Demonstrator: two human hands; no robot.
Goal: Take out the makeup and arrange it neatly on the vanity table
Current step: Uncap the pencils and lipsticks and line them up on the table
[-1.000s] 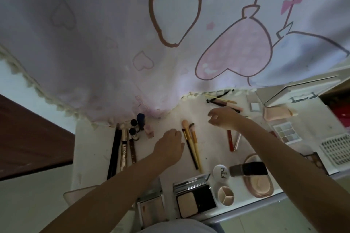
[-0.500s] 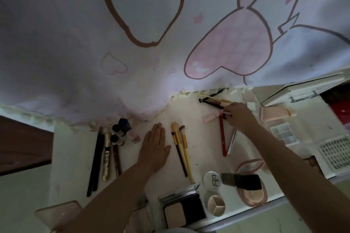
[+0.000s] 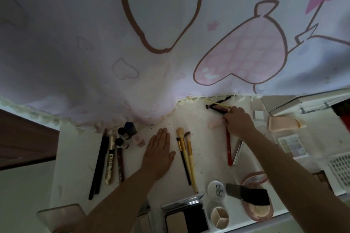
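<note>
Head view: hands almost unchanged

Left hand (image 3: 158, 154) stays flat, fingers straight, on the vanity table (image 3: 79, 157) beside the brushes (image 3: 186, 155). Right hand (image 3: 239, 121) remains at the red pencil (image 3: 228, 147)'s top; its grip cannot be told.

Both arms come into view bare from the lower edge, with no sleeve showing on either forearm as far as the picture reaches. The left hand (image 3: 158, 154) shows its back, with four slim fingers and a thumb, and nothing is worn on the fingers or the wrist that can be made out in this dim light. The right hand (image 3: 239, 121) is also bare, seen from the back with the knuckles uppermost; its fingertips are too small and shadowed to tell anything about the nails.
</note>
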